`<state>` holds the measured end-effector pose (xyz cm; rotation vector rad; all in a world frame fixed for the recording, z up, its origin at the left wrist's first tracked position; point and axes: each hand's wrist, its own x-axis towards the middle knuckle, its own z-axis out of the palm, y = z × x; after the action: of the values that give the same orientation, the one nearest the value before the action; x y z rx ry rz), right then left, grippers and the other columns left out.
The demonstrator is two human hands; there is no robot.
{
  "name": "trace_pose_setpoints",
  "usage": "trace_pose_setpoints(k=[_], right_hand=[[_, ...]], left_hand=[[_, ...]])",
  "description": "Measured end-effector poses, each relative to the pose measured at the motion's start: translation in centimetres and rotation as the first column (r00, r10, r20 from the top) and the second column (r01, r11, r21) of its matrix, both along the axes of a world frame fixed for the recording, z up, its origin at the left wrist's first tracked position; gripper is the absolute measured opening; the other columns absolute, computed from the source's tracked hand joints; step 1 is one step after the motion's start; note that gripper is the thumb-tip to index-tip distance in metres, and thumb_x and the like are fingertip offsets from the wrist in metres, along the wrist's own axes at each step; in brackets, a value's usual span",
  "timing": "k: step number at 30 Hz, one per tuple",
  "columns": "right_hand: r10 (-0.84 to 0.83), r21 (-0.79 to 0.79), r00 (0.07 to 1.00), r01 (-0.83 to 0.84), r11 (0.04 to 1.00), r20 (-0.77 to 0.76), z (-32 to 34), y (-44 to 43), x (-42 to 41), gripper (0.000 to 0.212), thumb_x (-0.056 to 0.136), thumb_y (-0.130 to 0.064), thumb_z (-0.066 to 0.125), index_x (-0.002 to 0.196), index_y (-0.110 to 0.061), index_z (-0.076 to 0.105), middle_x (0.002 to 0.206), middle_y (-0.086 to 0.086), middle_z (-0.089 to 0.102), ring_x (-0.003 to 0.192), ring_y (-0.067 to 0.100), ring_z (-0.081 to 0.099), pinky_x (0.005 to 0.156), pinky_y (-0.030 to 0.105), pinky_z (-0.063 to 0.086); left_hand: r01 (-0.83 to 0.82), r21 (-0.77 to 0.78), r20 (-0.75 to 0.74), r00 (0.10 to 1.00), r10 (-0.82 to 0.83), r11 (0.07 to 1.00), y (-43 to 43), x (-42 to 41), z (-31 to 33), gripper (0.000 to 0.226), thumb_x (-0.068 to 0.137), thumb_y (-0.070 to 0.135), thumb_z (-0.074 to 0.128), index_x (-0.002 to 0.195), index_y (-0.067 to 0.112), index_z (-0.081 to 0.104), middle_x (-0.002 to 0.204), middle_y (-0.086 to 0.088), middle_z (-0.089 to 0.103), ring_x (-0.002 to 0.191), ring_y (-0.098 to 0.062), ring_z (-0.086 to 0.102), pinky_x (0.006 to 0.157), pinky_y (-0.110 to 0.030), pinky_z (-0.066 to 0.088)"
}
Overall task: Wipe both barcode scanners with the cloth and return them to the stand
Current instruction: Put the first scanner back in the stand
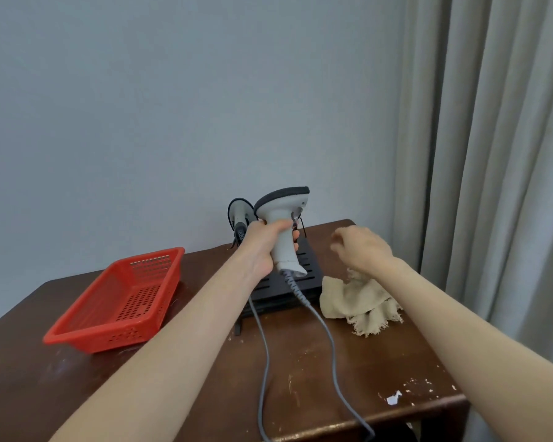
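Note:
My left hand point(264, 247) grips the handle of a white barcode scanner point(284, 218) with a dark top, held upright above the black stand point(307, 272). Its grey cable point(265, 355) trails down across the table to the front edge. A second scanner point(238, 213), darker, sits at the back of the stand, partly hidden behind my left hand. My right hand point(361, 250) hovers above the beige cloth point(358, 304), fingers loosely curled and holding nothing. The cloth lies crumpled on the table right of the stand.
A red perforated plastic basket point(118, 301) sits on the left of the dark wooden table point(348, 378). A grey wall is behind, and beige curtains point(492, 154) hang to the right. The table surface is scratched with chipped paint near the front right corner.

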<state>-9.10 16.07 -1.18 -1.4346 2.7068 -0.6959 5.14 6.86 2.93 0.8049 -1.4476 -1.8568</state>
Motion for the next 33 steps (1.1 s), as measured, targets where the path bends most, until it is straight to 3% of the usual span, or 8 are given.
trace_pose_setpoints(k=[6,9,15,19,24,26,29,33], right_hand=[[0.320,-0.387,0.784,-0.111,0.915,0.532,4.6,-0.8,2.9,0.036,0.099,-0.041,0.036,0.093,-0.015,0.060,0.091,0.011,0.071,0.072,0.021,0.067,0.069,0.029,0.055],[0.326,-0.342,0.821,-0.172,0.924,0.469,5.7,-1.3,3.5,0.054,0.095,-0.056,0.034,0.102,-0.010,0.062,0.082,0.009,0.067,0.057,0.013,0.056,0.053,0.019,0.043],[0.372,-0.405,0.835,-0.200,0.892,0.406,6.8,-2.6,3.1,0.038,0.082,-0.047,0.065,0.104,-0.017,0.066,0.083,0.002,0.072,0.079,0.013,0.067,0.072,0.025,0.050],[0.342,-0.458,0.846,-0.134,0.879,0.409,8.4,-4.0,2.8,0.018,0.085,-0.034,0.059,0.091,-0.018,0.065,0.068,0.000,0.069,0.053,0.001,0.059,0.041,0.015,0.038],[0.275,-0.500,0.832,0.002,0.866,0.481,9.3,-5.9,1.9,0.026,0.087,-0.027,0.046,0.068,-0.012,0.056,0.067,0.006,0.068,0.060,0.017,0.057,0.046,0.022,0.035],[0.272,-0.501,0.782,0.059,0.864,0.562,9.0,-6.5,1.4,0.032,0.087,-0.027,0.044,0.064,-0.007,0.056,0.068,0.009,0.068,0.057,0.016,0.057,0.052,0.023,0.038],[0.248,-0.488,0.729,0.134,0.862,0.638,7.6,-7.5,0.5,0.038,0.086,-0.025,0.040,0.060,-0.003,0.056,0.069,0.012,0.068,0.048,0.013,0.051,0.053,0.024,0.036],[0.193,-0.471,0.730,0.197,0.860,0.656,5.8,-8.6,-0.7,0.036,0.085,-0.023,0.037,0.064,-0.003,0.059,0.066,0.010,0.066,0.054,0.017,0.050,0.056,0.026,0.037]], left_hand=[[0.056,0.015,0.040,0.998,-0.057,0.998,-1.0,-1.1,3.6,0.017,0.083,-0.011,0.044,0.095,-0.002,0.053,0.088,-0.018,0.057,0.072,-0.025,0.058,0.067,-0.039,0.052],[0.045,0.005,0.029,0.999,-0.046,0.999,-1.7,-2.0,4.8,0.018,0.081,-0.011,0.042,0.094,-0.004,0.052,0.092,-0.018,0.055,0.081,-0.029,0.058,0.076,-0.041,0.051],[0.026,-0.043,0.037,0.999,-0.025,0.999,-2.8,-3.7,7.1,0.039,0.086,-0.009,0.043,0.124,-0.003,0.040,0.105,-0.022,0.049,0.089,-0.031,0.055,0.066,-0.045,0.050],[0.050,-0.018,-0.019,0.999,-0.051,0.999,-3.5,-4.5,8.8,0.024,0.086,-0.010,0.042,0.109,-0.003,0.042,0.098,-0.017,0.047,0.093,-0.036,0.052,0.070,-0.046,0.048],[0.095,0.027,-0.138,0.986,-0.090,0.995,-4.6,-5.0,8.5,0.015,0.085,-0.008,0.035,0.087,0.000,0.048,0.076,-0.013,0.049,0.064,-0.028,0.051,0.060,-0.037,0.046],[0.065,0.027,-0.166,0.984,-0.060,0.998,-5.7,-5.6,6.6,0.023,0.086,-0.009,0.034,0.098,-0.004,0.053,0.083,-0.015,0.057,0.076,-0.028,0.059,0.068,-0.037,0.051],[-0.021,-0.251,0.142,0.988,0.059,0.968,-7.3,-6.8,2.7,0.041,0.093,0.000,0.038,0.134,0.001,0.046,0.114,-0.014,0.059,0.104,-0.023,0.056,0.092,-0.037,0.047],[0.118,-0.641,0.495,0.818,0.292,0.758,-8.4,-7.8,-3.0,0.066,0.088,0.009,0.058,0.144,0.001,0.024,0.141,-0.016,0.043,0.124,-0.029,0.046,0.091,-0.033,0.042]])
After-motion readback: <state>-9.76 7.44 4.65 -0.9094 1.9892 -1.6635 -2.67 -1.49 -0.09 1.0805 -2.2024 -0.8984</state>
